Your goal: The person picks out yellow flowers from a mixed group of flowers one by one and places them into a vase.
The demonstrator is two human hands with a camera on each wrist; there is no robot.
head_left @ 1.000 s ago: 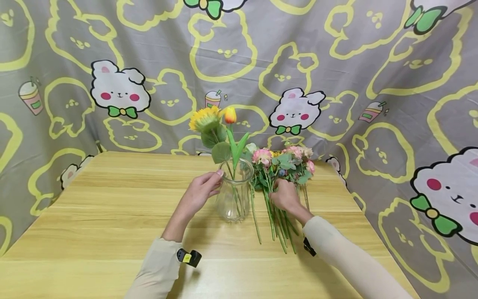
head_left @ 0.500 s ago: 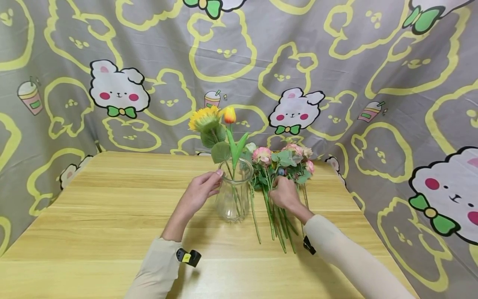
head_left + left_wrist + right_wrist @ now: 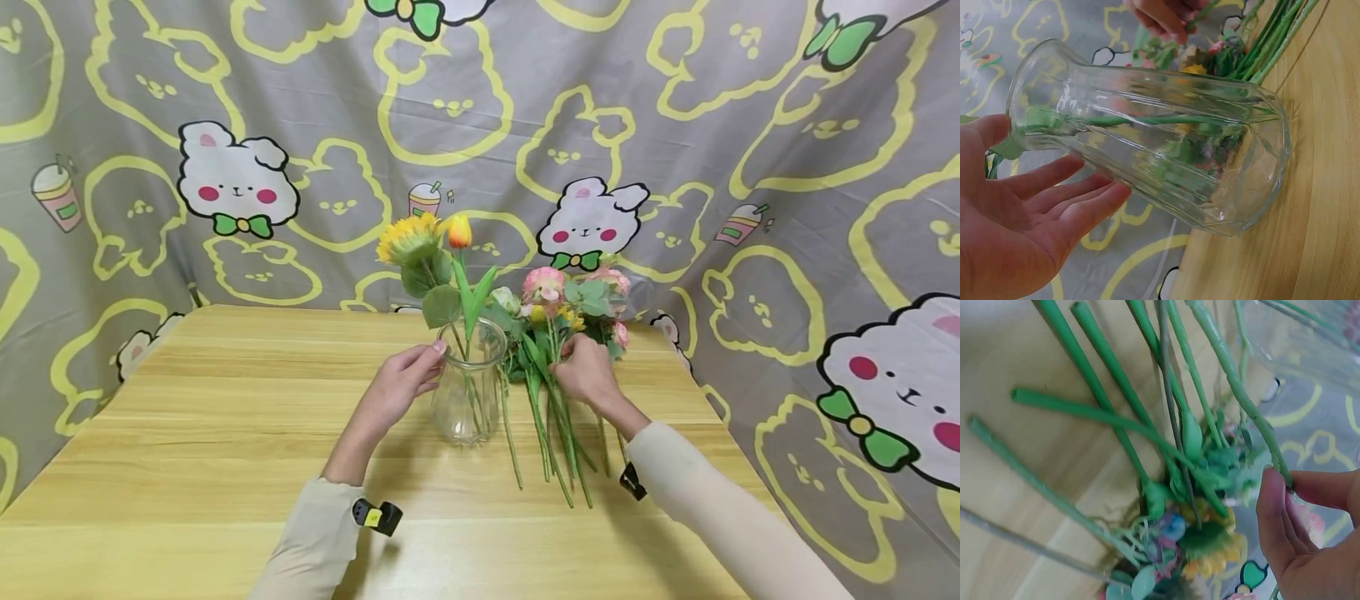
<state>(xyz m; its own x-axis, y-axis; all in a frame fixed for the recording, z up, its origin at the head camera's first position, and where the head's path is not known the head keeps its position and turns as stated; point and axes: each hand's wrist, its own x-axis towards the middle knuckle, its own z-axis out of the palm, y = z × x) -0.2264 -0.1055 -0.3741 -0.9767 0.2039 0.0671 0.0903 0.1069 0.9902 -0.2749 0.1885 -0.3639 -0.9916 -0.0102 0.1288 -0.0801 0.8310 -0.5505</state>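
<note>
A clear glass vase (image 3: 467, 408) stands upright on the table, holding a sunflower (image 3: 411, 242) and an orange-yellow tulip (image 3: 460, 232). My left hand (image 3: 405, 379) touches the vase's left side near the rim; in the left wrist view its fingers lie nearly straight along the glass. To the right of the vase, my right hand (image 3: 588, 371) pinches a green stem (image 3: 1241, 394) between thumb and forefinger, seen closely in the right wrist view. That stem appears to lead to a pink ruffled flower (image 3: 543, 286), raised above the others.
Several other artificial flowers lie in a pile right of the vase, their green stems (image 3: 573, 467) pointing toward me. Among them are yellow blooms (image 3: 1213, 550) and a pale bud (image 3: 506, 300). A patterned curtain (image 3: 337, 108) surrounds the wooden table (image 3: 225, 433).
My right hand has moved slightly up and right, and the pink flower has risen out of the pile, uncovering yellow blooms. The left hand and vase stay put.
</note>
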